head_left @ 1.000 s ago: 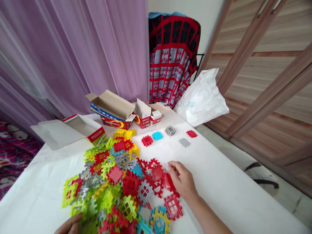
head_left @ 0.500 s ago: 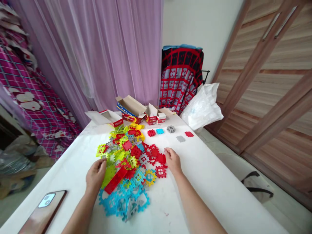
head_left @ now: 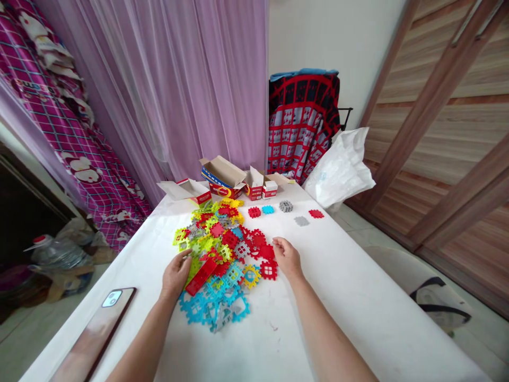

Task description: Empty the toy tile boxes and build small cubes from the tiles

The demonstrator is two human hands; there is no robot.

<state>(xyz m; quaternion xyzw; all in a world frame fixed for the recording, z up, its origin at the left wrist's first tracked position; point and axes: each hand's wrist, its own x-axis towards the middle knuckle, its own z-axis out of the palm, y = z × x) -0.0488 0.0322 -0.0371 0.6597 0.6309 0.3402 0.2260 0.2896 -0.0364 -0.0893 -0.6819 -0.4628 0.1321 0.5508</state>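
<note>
A heap of plastic gear-edged building tiles [head_left: 210,244] in green, red, blue, yellow and grey lies on the white table [head_left: 350,286]. At its left edge is my left hand [head_left: 176,276], fingers loosely curved against the green tiles. A long red piece [head_left: 201,277] lies across the heap beside that hand. My right hand [head_left: 288,259] rests at the heap's right edge, fingers slightly bent and apart, close to a red solid tile [head_left: 268,252]. Nearer me than that tile is a red window tile [head_left: 269,270]. Neither hand visibly holds anything.
Behind the heap stand opened cardboard boxes [head_left: 223,178]. A small grey stack [head_left: 286,206], a blue tile [head_left: 268,209] and red tiles [head_left: 316,214] lie apart at the back right. A phone [head_left: 95,334] is at front left; a white bag [head_left: 338,170] hangs by the far corner.
The view has shifted, so the table, heap and phone appear farther right and slightly higher. Both hands stay beside the heap, with little movement relative to the tiles.
</note>
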